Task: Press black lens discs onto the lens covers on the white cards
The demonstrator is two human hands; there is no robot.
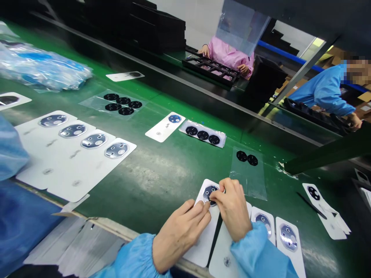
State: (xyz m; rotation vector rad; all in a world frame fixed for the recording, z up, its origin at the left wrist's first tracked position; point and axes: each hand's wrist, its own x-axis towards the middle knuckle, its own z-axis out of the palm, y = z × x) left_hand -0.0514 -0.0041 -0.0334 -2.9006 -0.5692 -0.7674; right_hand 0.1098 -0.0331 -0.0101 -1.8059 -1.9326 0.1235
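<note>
A white card [202, 235] with a shiny dark round piece [209, 192] near its top lies at the bench's front edge. My left hand [182, 231] rests on this card, its fingers stretched out and the fingertips just below the round piece. From the right, my right hand [233, 208] reaches over the round piece with thumb and forefinger pinched together at its edge. Whatever is in that pinch is too small to make out. More white cards with similar round pieces, such as a card [288, 237], lie to the right, partly under my right forearm.
Several finished-looking cards [95, 164] overlap at left. Transparent sheets [252, 181] with black round stickers lie across the green bench [139, 173]. Plastic bags [43, 65] are heaped far left. Black tweezers [311, 204] lie on a card at right. Two people work beyond the bench.
</note>
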